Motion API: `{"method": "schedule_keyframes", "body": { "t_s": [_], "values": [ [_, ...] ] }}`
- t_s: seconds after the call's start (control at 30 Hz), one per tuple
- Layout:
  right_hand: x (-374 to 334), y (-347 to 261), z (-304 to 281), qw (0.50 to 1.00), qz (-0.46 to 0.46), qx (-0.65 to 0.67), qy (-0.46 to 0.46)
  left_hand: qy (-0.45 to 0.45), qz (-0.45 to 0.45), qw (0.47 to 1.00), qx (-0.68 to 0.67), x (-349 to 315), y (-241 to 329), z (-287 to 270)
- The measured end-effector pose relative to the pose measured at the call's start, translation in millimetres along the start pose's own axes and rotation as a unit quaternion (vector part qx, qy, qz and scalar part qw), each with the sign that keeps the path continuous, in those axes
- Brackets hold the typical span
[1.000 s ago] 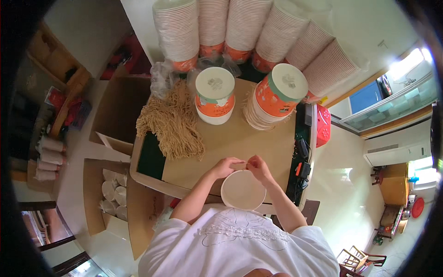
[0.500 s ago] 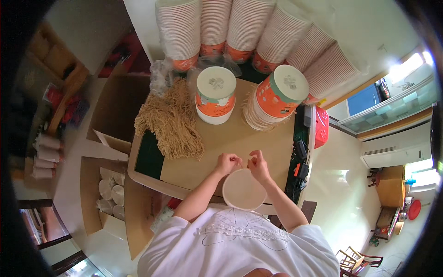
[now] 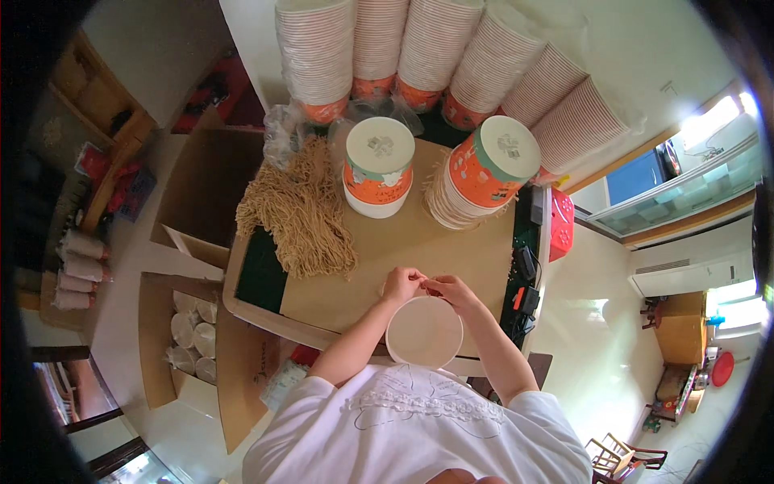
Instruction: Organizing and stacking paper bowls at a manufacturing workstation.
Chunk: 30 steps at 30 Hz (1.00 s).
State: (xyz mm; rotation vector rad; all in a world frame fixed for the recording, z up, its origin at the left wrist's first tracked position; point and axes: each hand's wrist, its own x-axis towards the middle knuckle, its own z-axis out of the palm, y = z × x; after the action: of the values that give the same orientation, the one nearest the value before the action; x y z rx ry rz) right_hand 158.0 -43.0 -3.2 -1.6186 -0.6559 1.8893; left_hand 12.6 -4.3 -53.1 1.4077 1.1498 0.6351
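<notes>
Bare cardboard between straw heap, cups

Single head view, fisheye, worn on the person's head, looking almost straight down. White-shirted shoulders fill the lower edge; both forearms run up from there to the picture's middle. Nearest the lens: the left hand, the right hand and a round white paper bowl below them. The brown cardboard-covered tabletop sits mid-frame, farther off. Tall stacks of ribbed paper cups line the top edge. Floor and room bend around the dark circular rim. No second view to share ground with.
</notes>
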Motion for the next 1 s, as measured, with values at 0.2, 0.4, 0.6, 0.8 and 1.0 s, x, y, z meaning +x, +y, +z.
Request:
{"method": "schedule_keyframes", "body": {
  "t_s": [0.2,0.4,0.6,0.8,1.0],
  "values": [
    [0,10,-10,0.999,-0.002,-0.03,-0.043,0.048,0.022,0.998,0.018,-2,-2,1],
    [-9,0,-13,0.993,0.005,-0.065,-0.099,0.055,-0.046,0.996,0.045,-4,-13,-4],
    [-4,15,-21,0.998,0.018,-0.04,-0.046,-0.07,0.084,0.993,-0.043,-2,-24,-8],
    [-10,13,-11,0.991,-0.01,0.132,-0.002,-0.115,-0.06,0.983,-0.127,-7,7,-12],
    [-5,26,-5,0.987,-0.12,0.037,0.104,-0.124,-0.043,0.99,-0.057,-15,13,-8]
  ]
}}
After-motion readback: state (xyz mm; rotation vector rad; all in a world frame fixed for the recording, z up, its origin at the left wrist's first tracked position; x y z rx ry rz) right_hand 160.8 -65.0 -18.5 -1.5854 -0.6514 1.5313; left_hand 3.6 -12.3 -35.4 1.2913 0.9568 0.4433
